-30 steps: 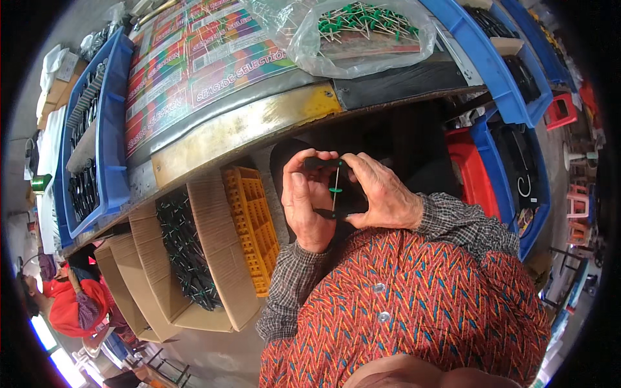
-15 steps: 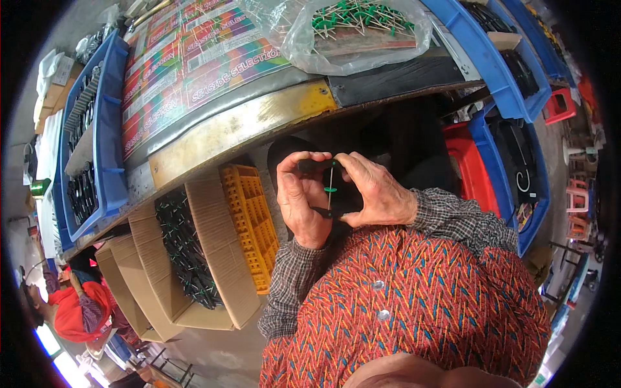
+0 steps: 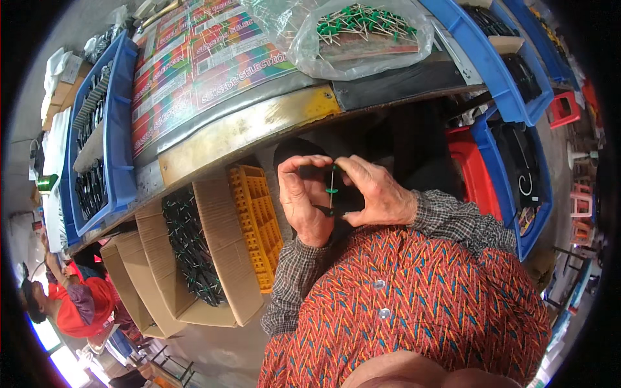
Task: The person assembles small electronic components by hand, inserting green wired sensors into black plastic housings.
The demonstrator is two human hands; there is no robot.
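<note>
Just in front of my chest, a small black part (image 3: pixel 325 211) with a thin metal pin (image 3: pixel 332 182) across it is held between both hands. A green disc (image 3: pixel 332 191) sits around the middle of the pin. My left hand (image 3: pixel 301 204) curls around the part from the left, thumb and fingers closed at its ends. From the right, my right hand (image 3: pixel 381 194) grips the same ends with fingertips and thumb. The fingers partly cover the black part, so its full shape is hidden.
A plastic bag (image 3: pixel 375 68) of green-disc pins lies on the workbench (image 3: pixel 246 129). Blue crates (image 3: pixel 119 149) of black parts flank it. Below stand a cardboard box (image 3: pixel 220 258) of black pieces with pins and a yellow crate (image 3: pixel 255 226). A person in red (image 3: pixel 84 307) works at left.
Both hands keep the same hold on the black part, almost unmoved. The surroundings shift slightly to the right and down. The person at left has raised an arm and changed posture.
</note>
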